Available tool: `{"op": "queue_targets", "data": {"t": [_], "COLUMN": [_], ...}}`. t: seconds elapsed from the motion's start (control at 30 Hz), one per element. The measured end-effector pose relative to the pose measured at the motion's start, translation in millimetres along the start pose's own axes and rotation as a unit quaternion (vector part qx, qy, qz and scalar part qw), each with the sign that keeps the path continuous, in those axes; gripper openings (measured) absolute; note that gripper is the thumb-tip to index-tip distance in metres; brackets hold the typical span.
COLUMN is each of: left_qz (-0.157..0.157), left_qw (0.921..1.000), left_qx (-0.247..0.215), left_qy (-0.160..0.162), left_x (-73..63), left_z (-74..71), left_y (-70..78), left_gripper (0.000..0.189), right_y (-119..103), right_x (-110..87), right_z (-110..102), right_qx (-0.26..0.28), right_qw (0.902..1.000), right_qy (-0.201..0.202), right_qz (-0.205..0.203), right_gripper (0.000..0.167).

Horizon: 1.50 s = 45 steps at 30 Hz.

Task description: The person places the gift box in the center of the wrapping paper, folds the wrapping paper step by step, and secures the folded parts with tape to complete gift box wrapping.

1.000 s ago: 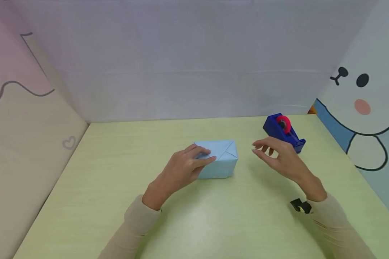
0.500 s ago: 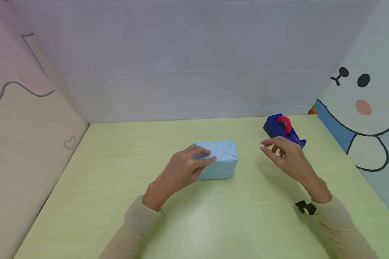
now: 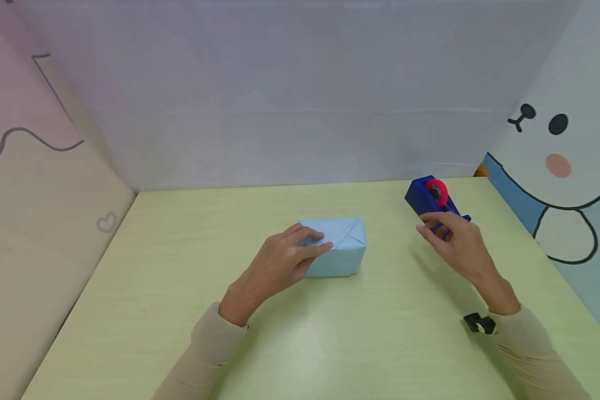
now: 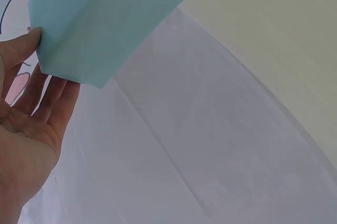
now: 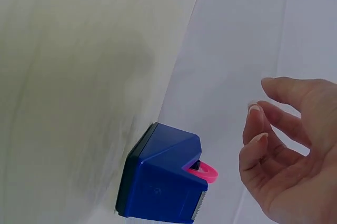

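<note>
A box wrapped in light blue paper (image 3: 337, 261) stands on the pale table, diagonal folds showing on its top. My left hand (image 3: 282, 255) holds it from the left, with fingers over the top and the thumb by the near upper edge. The left wrist view shows the box's blue side (image 4: 100, 23) against the thumb and fingers (image 4: 63, 103). To the right, my right hand (image 3: 455, 244) hovers just in front of a blue tape dispenser (image 3: 420, 197) with a pink roll. Its fingers are bent and the thumb is apart from them; I see nothing held there.
Behind the table (image 3: 205, 222) rises a pale grey wall (image 3: 280, 111). Printed side walls close in the left and right, the right one bearing a cartoon animal (image 3: 560, 144). A small black device (image 3: 480, 323) sits at my right cuff.
My right hand has moved to the right, away from the box, and now partly covers the front of the tape dispenser. The left hand and the box have stayed in place.
</note>
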<state>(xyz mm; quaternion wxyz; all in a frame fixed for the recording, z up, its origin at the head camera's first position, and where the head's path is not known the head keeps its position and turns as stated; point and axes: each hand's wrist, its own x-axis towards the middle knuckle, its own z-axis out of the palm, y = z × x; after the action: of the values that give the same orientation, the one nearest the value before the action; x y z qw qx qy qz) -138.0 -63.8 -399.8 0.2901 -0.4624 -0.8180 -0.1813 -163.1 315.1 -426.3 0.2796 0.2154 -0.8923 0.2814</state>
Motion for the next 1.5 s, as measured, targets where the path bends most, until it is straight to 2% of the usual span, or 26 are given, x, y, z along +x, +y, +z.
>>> {"op": "queue_targets", "data": {"t": [0.2,0.4,0.83,1.5], "left_qz": [-0.002,-0.001,-0.002,0.001], "left_qw": [1.0,1.0,0.9999,1.0], "left_qx": [-0.002,-0.005,-0.01,-0.009], "left_qy": [0.002,0.005,0.003,0.001], "left_x": [-0.9,-1.6,-1.8,-1.1], "left_z": [-0.1,-0.2,0.1,0.5], "left_y": [-0.1,-0.4,-1.6,-1.7], "left_gripper": [0.032,0.032,0.032,0.033], "right_y": [5.3,9.4,22.3,42.9], "right_x": [-2.2,-6.7,-14.0,-8.6], "right_z": [-4.6,-7.5,-16.6,-19.3], "right_qx": [-0.019,-0.034,-0.065,-0.06], "right_qw": [0.9988,0.9964,0.9827,0.968], "right_qy": [0.033,0.042,0.024,0.011], "right_qz": [0.031,0.066,0.172,0.244], "right_gripper": [0.025,0.022,0.025,0.031]}}
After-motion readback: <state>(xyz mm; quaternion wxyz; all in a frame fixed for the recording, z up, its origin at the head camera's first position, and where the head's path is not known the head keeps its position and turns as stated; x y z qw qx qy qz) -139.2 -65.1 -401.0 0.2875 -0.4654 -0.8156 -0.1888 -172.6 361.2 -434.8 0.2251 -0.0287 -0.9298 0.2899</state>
